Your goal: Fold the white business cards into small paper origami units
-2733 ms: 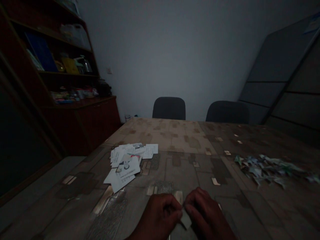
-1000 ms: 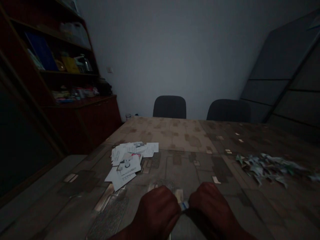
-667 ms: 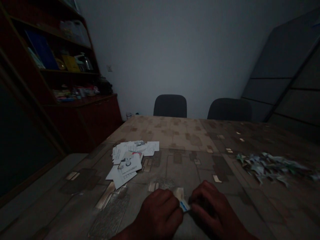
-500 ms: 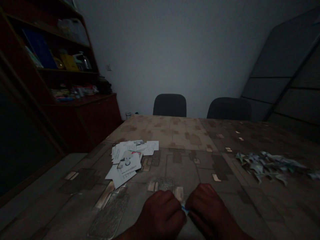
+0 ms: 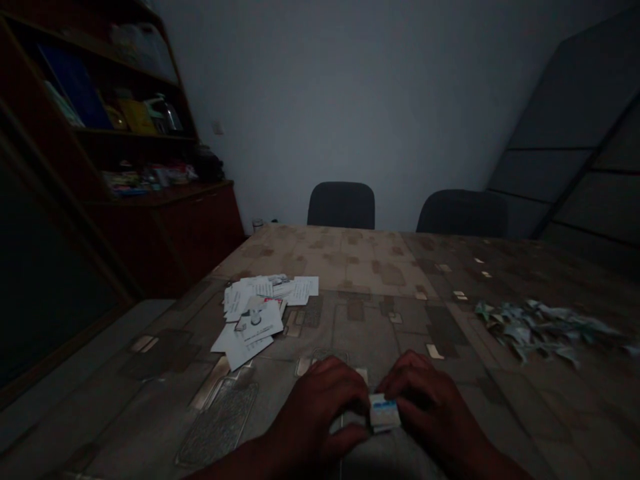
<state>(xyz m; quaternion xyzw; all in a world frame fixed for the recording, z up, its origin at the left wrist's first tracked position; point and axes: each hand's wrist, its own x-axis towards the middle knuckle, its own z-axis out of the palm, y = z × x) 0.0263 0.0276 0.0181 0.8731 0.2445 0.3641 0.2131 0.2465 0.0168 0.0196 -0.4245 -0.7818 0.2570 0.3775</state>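
Near the table's front edge, a small white piece of folded paper (image 5: 384, 413) with a blue print sits between my two hands. My left hand (image 5: 327, 407) pinches its left edge between thumb and fingers. At its right edge, my right hand (image 5: 430, 400) has its fingertips closed on the paper. A loose pile of white printed cards (image 5: 257, 320) lies on the patterned tablecloth, ahead and to the left. Farther right is a heap of crumpled or folded papers (image 5: 545, 330), pale with greenish parts.
The patterned table (image 5: 350, 257) stretches ahead to two dark chairs (image 5: 341, 205) by the wall. A red-brown cabinet (image 5: 200, 227) with filled shelves stands at the left. Dark panels (image 5: 545, 133) lean at the right.
My hands have moved slightly apart and loosened their curl. The small paper between them, mostly hidden before, now shows its flat white face and blue print.
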